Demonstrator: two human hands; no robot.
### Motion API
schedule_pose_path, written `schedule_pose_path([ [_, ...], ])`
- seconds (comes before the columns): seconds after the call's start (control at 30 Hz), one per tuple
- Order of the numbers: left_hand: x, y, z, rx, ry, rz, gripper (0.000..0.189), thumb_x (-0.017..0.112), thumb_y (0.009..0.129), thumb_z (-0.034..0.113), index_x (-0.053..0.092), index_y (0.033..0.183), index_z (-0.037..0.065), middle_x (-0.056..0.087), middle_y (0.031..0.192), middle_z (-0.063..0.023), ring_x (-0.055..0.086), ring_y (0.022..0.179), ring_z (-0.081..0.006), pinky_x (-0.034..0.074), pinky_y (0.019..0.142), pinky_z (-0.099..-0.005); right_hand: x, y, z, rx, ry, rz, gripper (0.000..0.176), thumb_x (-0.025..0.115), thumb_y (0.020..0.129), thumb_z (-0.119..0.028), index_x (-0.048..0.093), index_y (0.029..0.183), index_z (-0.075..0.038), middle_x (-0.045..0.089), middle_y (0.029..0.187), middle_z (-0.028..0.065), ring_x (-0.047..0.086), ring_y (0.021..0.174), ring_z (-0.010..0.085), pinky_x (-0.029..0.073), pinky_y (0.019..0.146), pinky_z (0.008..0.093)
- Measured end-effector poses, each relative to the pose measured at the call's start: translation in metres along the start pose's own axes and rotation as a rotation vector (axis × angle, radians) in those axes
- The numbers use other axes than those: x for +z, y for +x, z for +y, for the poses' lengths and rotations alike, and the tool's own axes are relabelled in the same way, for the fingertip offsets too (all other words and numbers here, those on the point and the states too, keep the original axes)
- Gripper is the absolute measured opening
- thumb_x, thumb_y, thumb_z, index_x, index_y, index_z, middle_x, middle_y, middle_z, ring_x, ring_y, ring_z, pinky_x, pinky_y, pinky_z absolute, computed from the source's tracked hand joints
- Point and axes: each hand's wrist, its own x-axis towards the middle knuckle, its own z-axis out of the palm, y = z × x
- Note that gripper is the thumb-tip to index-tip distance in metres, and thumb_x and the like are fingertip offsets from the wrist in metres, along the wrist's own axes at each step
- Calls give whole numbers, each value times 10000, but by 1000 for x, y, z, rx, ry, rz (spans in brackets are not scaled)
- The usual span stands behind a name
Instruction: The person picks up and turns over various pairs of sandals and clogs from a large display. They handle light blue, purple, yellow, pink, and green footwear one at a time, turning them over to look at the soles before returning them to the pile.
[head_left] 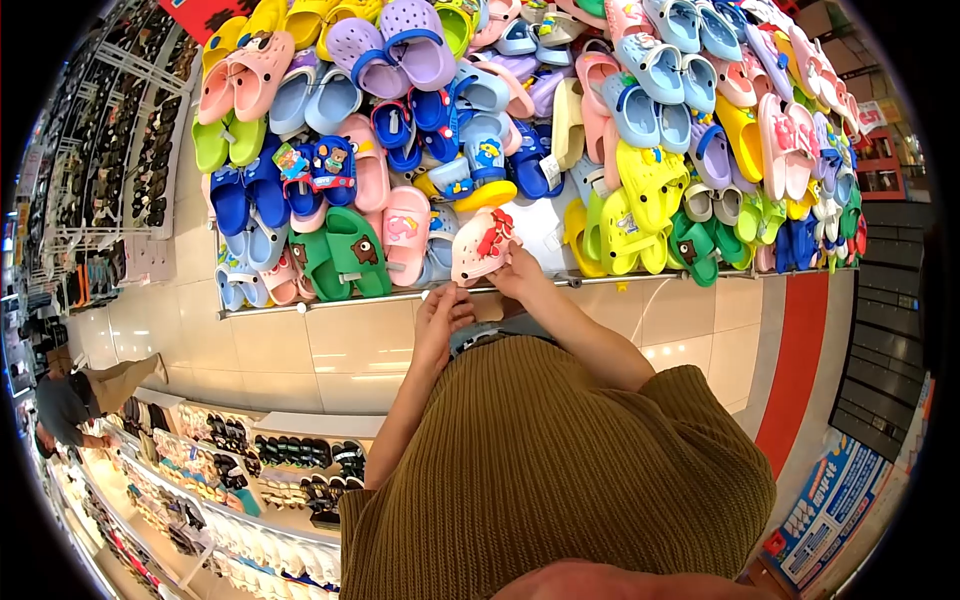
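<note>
A pale pink clog [472, 252] with a red decoration is held at the front edge of a display table heaped with children's clogs and slides. My right hand [519, 275] grips its right side, fingers wrapped round the edge. My left hand [442, 314] is at the clog's lower left with fingers bent together; whether they pinch anything is too small to tell. Pink slides [406, 236] and green slides with a bear [361, 258] lie to the left. Yellow clogs [632, 240] lie to the right, beyond a bare white patch of the table [545, 235].
A metal rail [390, 297] runs along the table's front edge. Shoe racks [130, 150] stand at the left, and low shelves of footwear [290, 450] behind. Another person [75, 400] bends over shelves at the far left. A red floor stripe [800, 350] is at right.
</note>
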Motion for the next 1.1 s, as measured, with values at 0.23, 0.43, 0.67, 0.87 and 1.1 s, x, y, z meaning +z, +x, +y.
schedule_pose_path([
  [0.23,35,7,45,486,250,81,682,669,971,269,330,1501,3,521,1364,-193,551,1186,-223,452,982,-338,23,-79,-7,-547,-638,-96,307,495,1061,-259,554,1233,-12,659,1042,82,645,933,167,534,816,315],
  [0.43,62,26,63,498,342,43,447,666,978,306,558,1242,-38,643,1140,-142,602,1028,-164,490,880,-294,24,-109,13,-859,-1055,-244,335,562,1035,-215,571,1236,52,654,902,106,622,756,135,510,666,266],
  [0.67,59,31,28,502,207,173,367,591,1026,330,604,1122,-23,668,1017,-73,609,899,-121,504,787,-278,35,-176,-10,-598,-1261,-296,425,637,989,-198,517,1330,25,642,897,63,588,761,103,496,665,262],
  [0.87,41,34,26,417,-29,145,425,525,1052,384,588,1199,-10,658,1071,-66,635,933,-133,538,799,-289,8,-162,-32,-948,-1446,65,508,800,835,-359,627,1144,5,714,931,153,693,818,203,539,734,342],
  [1.1,49,25,39,192,-159,-181,656,361,1048,565,464,1419,34,593,1328,-101,622,1142,-216,534,972,-393,12,-158,-38,-629,-1439,-267,387,786,854,-302,686,1053,14,721,951,138,689,880,200,538,797,332],
])
